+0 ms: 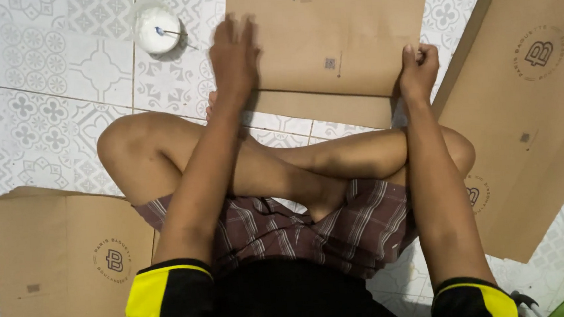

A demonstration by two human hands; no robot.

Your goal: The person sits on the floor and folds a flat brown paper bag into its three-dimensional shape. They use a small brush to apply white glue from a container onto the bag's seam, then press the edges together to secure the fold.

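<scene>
Patterned white tile floor [45, 82] fills the view; person sits cross-legged on it. Big flat kraft paper bag stack [530, 114] at 3 o'clock, lying on a diagonal. Second stack of same brown bags [64, 260] at 8 o'clock, by the left knee. Worked piece: one brown paper bag [333, 36] at 12 o'clock, flat on the floor just past the shins, long axis seems to run toward 12 but top is cropped; its near-edge flap [321, 106] is folded out toward the person. Left hand [234, 56] lies palm down on the bag's left edge, fingers spread flat and pointing to 12, pressing, gripping nothing. Right hand [418, 69] sits at the bag's lower right corner, fingers curled tight and pinching the edge there. Bag lies straight ahead of both hands, both touching it; neither clearly nearer. Small round white tub [157, 29] at 11 o'clock, just left of the left hand, apart from it, with a thin stick poking out.
</scene>
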